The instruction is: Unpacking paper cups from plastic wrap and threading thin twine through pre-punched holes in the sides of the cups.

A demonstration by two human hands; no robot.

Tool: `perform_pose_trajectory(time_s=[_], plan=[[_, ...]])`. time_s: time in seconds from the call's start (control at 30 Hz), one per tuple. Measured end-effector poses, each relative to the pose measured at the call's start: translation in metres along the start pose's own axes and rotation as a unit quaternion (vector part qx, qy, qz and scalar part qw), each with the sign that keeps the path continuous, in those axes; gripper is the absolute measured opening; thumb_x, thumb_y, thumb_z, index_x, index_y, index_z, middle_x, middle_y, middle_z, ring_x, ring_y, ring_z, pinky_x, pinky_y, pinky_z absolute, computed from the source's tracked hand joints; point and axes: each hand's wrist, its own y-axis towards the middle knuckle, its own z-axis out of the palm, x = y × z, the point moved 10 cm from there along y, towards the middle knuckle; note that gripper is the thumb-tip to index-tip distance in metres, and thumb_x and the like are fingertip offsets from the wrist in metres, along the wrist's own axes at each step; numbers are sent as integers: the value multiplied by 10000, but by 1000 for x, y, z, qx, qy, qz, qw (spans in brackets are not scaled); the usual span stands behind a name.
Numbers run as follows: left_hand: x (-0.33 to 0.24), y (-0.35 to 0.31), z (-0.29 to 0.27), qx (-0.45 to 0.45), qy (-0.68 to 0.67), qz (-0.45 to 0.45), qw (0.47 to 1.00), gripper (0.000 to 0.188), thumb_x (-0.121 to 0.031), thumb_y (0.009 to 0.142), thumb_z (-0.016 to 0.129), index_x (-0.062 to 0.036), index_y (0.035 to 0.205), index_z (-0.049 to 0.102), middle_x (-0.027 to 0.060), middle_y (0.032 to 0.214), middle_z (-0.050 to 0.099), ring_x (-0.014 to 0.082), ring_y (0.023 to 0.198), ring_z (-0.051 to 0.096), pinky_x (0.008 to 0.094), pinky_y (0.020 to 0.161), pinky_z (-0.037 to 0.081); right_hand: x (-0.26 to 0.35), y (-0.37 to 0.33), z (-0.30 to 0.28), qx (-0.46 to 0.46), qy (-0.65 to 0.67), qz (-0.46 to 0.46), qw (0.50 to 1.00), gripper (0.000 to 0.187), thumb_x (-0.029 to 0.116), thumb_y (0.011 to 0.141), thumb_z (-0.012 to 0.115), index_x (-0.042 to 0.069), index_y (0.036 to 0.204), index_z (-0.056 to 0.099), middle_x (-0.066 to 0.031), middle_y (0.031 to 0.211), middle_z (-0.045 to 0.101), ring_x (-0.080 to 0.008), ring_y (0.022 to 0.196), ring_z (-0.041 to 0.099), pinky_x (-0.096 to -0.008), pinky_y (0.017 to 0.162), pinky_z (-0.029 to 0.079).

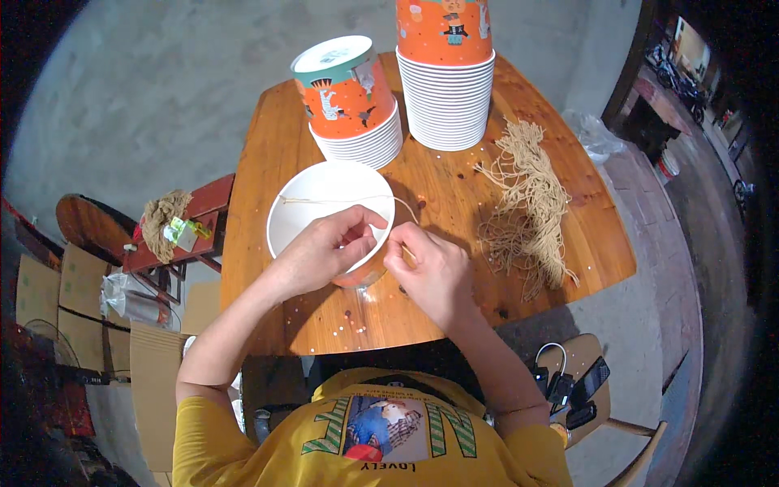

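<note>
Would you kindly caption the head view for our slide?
Both hands, left and right, thread string through a paper bucket on a wooden table.

Wooden table (284, 316) on a grey concrete floor (162, 97). Left of it, a red stool (213, 203) carries a wad of twine (159, 217) and a small green box (182, 233). Lower right, a chair (604, 406) holds dark phones and a cable (details too small).

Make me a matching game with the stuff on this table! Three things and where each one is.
Things:
1. open paper bucket
2. heap of tan strings
3. two stacks of orange buckets

Places:
A. far edge of the wooden table
B. right side of the table
C. under the left hand and right hand

Pairs: 1-C, 2-B, 3-A
</note>
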Motion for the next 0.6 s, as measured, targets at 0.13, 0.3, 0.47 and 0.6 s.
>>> perform_pose_trajectory(time_s=[0.13, 0.3, 0.47, 0.6], plan=[[4, 3, 3, 20, -30, -5, 999, 147, -124, 922, 509, -19, 1012, 561, 42, 745, 565, 95, 685, 506, 268, 647, 448, 4, 3, -1, -27, -3, -27, 999, 111, 146, 781, 627, 113, 770, 522, -94, 644, 602, -290, 568, 614, -404, 487, 486], [-3, 10, 4, 16, 22, 18, 999, 133, -153, 929, 495, -24, 925, 524, 60, 731, 567, 87, 673, 491, 264, 631, 430, 4, 2, 0, -25, -7, -19, 999, 105, 128, 784, 632, 94, 787, 533, -102, 665, 607, -286, 604, 625, -401, 512, 494], [11, 10, -9, -10, -88, -52, 995, 124, -156, 921, 500, -33, 912, 514, 57, 831, 602, 99, 699, 538, 253, 641, 453, -5, 4, -3, 35, 92, 26, 995, 101, 73, 808, 622, 79, 879, 550, -73, 639, 571, -196, 541, 576, -326, 486, 447], [18, 12, -7, -3, -323, -99, 941, 94, -140, 922, 492, -48, 900, 497, 67, 919, 617, 96, 748, 576, 229, 657, 482, -17, 8, 5, 75, 217, 66, 971, 96, 30, 850, 579, 47, 919, 514, -21, 635, 513, -80, 539, 486, -257, 488, 391]])
